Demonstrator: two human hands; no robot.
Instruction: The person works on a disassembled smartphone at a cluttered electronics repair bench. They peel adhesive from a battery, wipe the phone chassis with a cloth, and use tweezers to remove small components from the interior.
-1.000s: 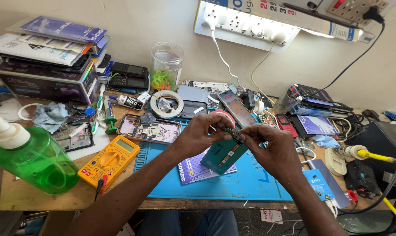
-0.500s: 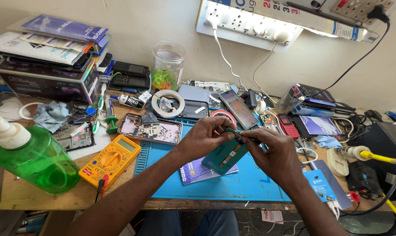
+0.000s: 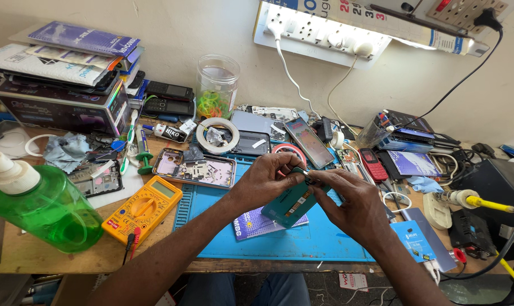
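At the near table edge, both forearms come in from below and converge over the blue mat (image 3: 325, 243). Left hand (image 3: 265, 181) sits palm-down, wrist slightly cocked, fingers curled around the upper-left edge of a teal phone (image 3: 293, 204). Right hand (image 3: 353, 204) comes from the right, knuckles up, thumb and forefinger pinched together at the phone's top edge. Something small and thin shows between both hands' fingertips there; can't tell what it is.

Phone is held off the mat, tilted, back facing the camera, lower corner hanging down-left over a purple booklet (image 3: 251, 224). Left fingers are closed on its edge; right fingers are closed at its top corner, palm just beside its right side.

Left of the mat: yellow multimeter (image 3: 143, 209), flat, leads trailing toward the table edge. Further left, near corner: green pump bottle (image 3: 41, 207), upright. Right of the mat: blue card (image 3: 413, 241), then a soldering iron (image 3: 483, 204) with a yellow grip.

Behind the hands: opened phone frame (image 3: 197, 167), tape roll (image 3: 217, 136), a lit phone (image 3: 308, 141) lying face-up, red keypad phone (image 3: 373, 164). Further back: clear jar (image 3: 216, 85) holding coloured rubber bands, stack of boxes (image 3: 64, 73) far left. On the wall: white power strip (image 3: 319, 34) with plugs in.
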